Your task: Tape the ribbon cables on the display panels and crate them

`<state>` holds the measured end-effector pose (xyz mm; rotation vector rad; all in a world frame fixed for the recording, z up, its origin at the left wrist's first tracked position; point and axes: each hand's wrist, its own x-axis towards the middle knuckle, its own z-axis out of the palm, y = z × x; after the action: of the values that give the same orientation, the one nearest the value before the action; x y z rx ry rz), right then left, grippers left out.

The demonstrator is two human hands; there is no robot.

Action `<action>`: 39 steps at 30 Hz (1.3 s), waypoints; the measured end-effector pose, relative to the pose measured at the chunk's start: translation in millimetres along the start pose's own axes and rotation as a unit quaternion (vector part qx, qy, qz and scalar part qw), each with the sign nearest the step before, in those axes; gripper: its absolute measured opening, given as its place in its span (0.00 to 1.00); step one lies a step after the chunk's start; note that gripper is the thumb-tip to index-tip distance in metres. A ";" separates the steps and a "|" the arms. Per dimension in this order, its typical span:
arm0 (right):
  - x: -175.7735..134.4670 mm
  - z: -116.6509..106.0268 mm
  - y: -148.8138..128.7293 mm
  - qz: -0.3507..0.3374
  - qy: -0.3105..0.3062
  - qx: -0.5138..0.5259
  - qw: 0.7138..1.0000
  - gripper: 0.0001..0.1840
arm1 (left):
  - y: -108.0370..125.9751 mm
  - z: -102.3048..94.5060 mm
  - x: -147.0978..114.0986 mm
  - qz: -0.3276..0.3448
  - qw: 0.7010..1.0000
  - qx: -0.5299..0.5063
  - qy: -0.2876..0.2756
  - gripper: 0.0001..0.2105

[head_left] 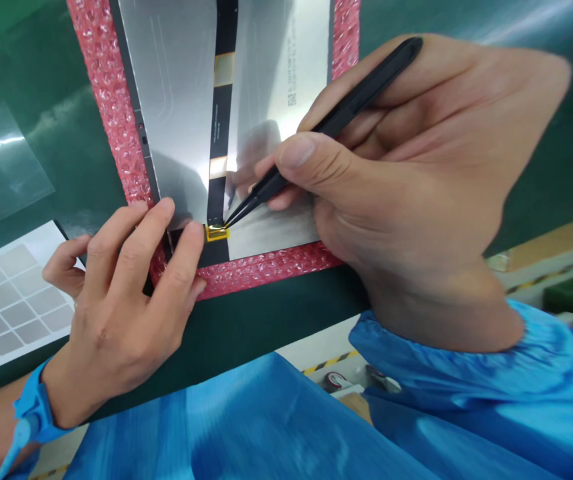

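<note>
Black tweezers (346,110) are held in my right hand (396,180), gripped between thumb and fingers. Their tips meet the yellow tape piece (218,233) at the lower end of a black flex cable (220,133). That cable runs up the silver back of a flat display panel (176,120). My left hand (126,293) rests with spread fingers on the panel's lower left corner, its index fingertip close beside the yellow tape. Whether the tips pinch the tape or only touch it, I cannot tell.
Pink bubble wrap (106,100) lies under the panel and shows around its edges. On the green table (266,320), a white sheet with grey squares (16,293) lies at the left, below a clear plastic film (6,160). A blue wrist strap (34,407) circles my left wrist.
</note>
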<state>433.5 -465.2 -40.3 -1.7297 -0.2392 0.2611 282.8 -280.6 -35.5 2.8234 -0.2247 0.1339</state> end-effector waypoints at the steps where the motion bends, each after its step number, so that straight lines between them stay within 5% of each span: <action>1: 0.2 -0.4 0.1 0.002 -0.001 -0.002 1.000 0.13 | 0.8 -0.2 0.9 0.002 1.000 0.000 -0.001 0.28; 18: 0.1 2.1 6.7 -0.032 0.039 0.066 0.997 0.11 | 6.3 -4.1 11.5 0.022 0.994 0.037 -0.098 0.31; 27: 2.9 1.9 13.0 -0.051 0.047 0.076 0.995 0.15 | 7.0 7.7 3.9 0.023 0.998 0.052 -0.012 0.27; 32: 6.0 2.0 16.7 -0.060 0.059 0.085 0.993 0.14 | 9.3 5.5 -2.7 0.008 0.996 0.093 0.002 0.24; 39: 7.5 3.9 23.5 -0.059 0.050 0.136 0.988 0.17 | 8.7 16.7 3.6 0.068 0.992 0.104 0.003 0.24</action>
<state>439.8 -463.3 -64.4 -1.4483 -0.2208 0.1136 286.1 -294.4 -48.4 3.0137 -0.4246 0.2060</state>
